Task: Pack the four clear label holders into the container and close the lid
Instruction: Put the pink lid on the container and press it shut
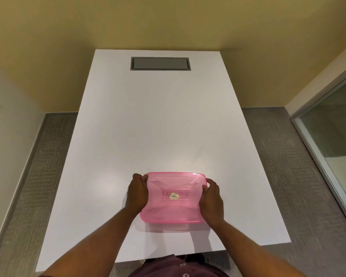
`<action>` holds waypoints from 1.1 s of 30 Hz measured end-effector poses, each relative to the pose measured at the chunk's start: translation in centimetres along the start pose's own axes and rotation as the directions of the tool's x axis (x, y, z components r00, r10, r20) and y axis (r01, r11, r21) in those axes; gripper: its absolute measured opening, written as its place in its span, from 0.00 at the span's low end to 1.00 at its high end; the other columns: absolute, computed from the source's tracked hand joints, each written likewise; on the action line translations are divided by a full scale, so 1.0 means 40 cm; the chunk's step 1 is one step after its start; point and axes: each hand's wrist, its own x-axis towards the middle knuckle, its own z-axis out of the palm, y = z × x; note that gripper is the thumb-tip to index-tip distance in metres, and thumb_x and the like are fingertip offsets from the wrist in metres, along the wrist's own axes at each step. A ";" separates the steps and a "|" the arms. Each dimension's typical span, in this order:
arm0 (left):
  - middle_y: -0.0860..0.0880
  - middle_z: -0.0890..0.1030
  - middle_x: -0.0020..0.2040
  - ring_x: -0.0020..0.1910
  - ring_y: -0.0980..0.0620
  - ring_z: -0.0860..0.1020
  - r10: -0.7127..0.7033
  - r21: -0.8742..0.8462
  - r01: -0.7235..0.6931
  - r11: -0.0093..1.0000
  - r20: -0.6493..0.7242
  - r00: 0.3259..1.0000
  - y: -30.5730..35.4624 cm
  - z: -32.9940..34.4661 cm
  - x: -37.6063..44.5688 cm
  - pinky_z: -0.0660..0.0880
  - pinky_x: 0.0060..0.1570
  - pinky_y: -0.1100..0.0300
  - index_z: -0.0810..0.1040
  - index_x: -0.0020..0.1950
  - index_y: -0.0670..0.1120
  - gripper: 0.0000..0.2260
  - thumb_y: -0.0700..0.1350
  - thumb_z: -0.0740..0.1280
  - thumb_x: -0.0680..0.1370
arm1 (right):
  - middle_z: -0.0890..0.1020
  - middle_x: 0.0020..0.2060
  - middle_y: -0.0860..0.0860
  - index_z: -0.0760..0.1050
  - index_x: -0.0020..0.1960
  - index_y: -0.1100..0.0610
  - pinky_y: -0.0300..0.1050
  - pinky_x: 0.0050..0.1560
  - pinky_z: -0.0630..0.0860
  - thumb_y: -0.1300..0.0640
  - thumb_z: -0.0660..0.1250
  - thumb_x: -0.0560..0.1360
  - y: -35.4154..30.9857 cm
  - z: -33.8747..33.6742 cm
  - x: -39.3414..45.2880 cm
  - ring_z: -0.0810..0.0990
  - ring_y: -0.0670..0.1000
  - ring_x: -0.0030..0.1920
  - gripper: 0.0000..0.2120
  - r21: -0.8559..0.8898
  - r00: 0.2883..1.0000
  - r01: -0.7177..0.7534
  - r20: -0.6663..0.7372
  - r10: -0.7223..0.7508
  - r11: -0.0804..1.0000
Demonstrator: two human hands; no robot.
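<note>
A pink see-through container [173, 212] sits on the white table [152, 126] near its front edge, with its pink lid [168, 181] lying on top. A small round sticker [174, 196] marks the lid's middle. My left hand [137, 191] grips the container's left side, fingers curled over the lid's far-left corner. My right hand [211, 198] grips the right side, thumb on the lid's edge. Faint clear shapes show through the lid; I cannot make out the label holders.
A grey hatch [160, 63] is set into the table's far end. Grey carpet lies on both sides of the table. A glass partition [332, 140] stands at the right, and a yellow wall is behind.
</note>
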 end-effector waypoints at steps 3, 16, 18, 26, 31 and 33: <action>0.46 0.78 0.38 0.40 0.39 0.77 -0.024 0.027 0.024 0.999 -0.007 1.000 -0.006 0.008 -0.004 0.73 0.41 0.50 0.66 0.46 0.43 0.15 0.54 0.54 0.84 | 0.78 0.65 0.51 0.67 0.68 0.48 0.53 0.52 0.77 0.48 0.52 0.85 0.005 0.003 0.005 0.83 0.60 0.55 0.13 -0.013 1.000 -0.013 0.015 0.013 1.000; 0.40 0.81 0.40 0.40 0.36 0.78 -0.038 0.094 0.045 0.995 -0.084 0.996 -0.012 0.028 -0.005 0.74 0.41 0.49 0.70 0.49 0.43 0.18 0.54 0.49 0.84 | 0.82 0.42 0.51 0.65 0.53 0.50 0.50 0.44 0.72 0.46 0.50 0.85 0.026 0.022 0.015 0.82 0.63 0.45 0.10 -0.020 0.995 -0.099 0.029 0.099 0.995; 0.40 0.81 0.39 0.40 0.36 0.78 -0.027 0.095 0.038 0.995 -0.112 0.993 -0.014 0.033 -0.006 0.74 0.40 0.48 0.70 0.48 0.44 0.17 0.54 0.49 0.84 | 0.80 0.40 0.50 0.66 0.52 0.51 0.49 0.43 0.71 0.46 0.51 0.86 0.025 0.023 0.016 0.82 0.62 0.43 0.11 -0.013 0.995 -0.099 0.028 0.099 0.995; 0.44 0.79 0.35 0.37 0.38 0.77 -0.029 0.086 0.041 0.995 -0.135 0.990 -0.022 0.038 0.001 0.75 0.38 0.49 0.71 0.47 0.45 0.17 0.55 0.51 0.84 | 0.81 0.38 0.50 0.68 0.54 0.52 0.50 0.41 0.75 0.44 0.51 0.85 0.027 0.010 0.030 0.81 0.57 0.40 0.13 0.032 0.988 -0.122 0.101 0.118 0.992; 0.44 0.79 0.35 0.36 0.38 0.76 -0.033 0.092 0.047 0.995 -0.148 0.988 -0.020 0.043 -0.002 0.72 0.36 0.50 0.70 0.45 0.45 0.18 0.56 0.51 0.84 | 0.80 0.37 0.48 0.68 0.52 0.48 0.51 0.44 0.76 0.44 0.52 0.85 0.025 0.004 0.046 0.80 0.52 0.40 0.11 0.091 0.969 -0.200 0.165 0.183 0.976; 0.44 0.79 0.34 0.36 0.38 0.76 -0.029 0.091 0.043 0.995 -0.149 0.988 -0.020 0.041 -0.003 0.72 0.36 0.50 0.69 0.44 0.45 0.18 0.56 0.51 0.84 | 0.80 0.37 0.49 0.68 0.51 0.48 0.51 0.45 0.76 0.42 0.53 0.85 0.026 -0.005 0.053 0.79 0.50 0.40 0.11 0.125 0.958 -0.229 0.207 0.200 0.965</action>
